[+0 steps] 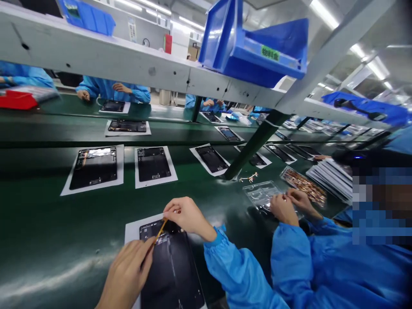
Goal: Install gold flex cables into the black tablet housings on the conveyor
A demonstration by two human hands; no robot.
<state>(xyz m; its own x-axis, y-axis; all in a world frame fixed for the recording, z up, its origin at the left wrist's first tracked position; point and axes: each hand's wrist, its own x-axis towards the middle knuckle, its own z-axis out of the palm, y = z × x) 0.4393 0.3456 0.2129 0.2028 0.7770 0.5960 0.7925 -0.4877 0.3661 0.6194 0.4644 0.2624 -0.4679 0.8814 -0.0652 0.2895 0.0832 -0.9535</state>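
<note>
A black tablet housing (174, 274) lies on a white sheet (131, 231) at the bottom of the head view. Over its upper end a thin orange ribbon cable (160, 231) stretches slantwise between my two hands. My left hand (130, 268) pinches the lower end of the cable, its fingers closed above the housing's left side. At the cable's upper end, my right hand (188, 216) has thumb and fingertips closed on it. Whether the cable touches the housing cannot be made out.
A co-worker's hands (288, 205) work at my right beside a clear plastic tray (262, 193) and a box of copper-coloured parts (304, 184). Several tablet housings on white sheets line the green bench (64, 223). A green post (254, 143) and a shelf with blue bins (270, 53) stand ahead.
</note>
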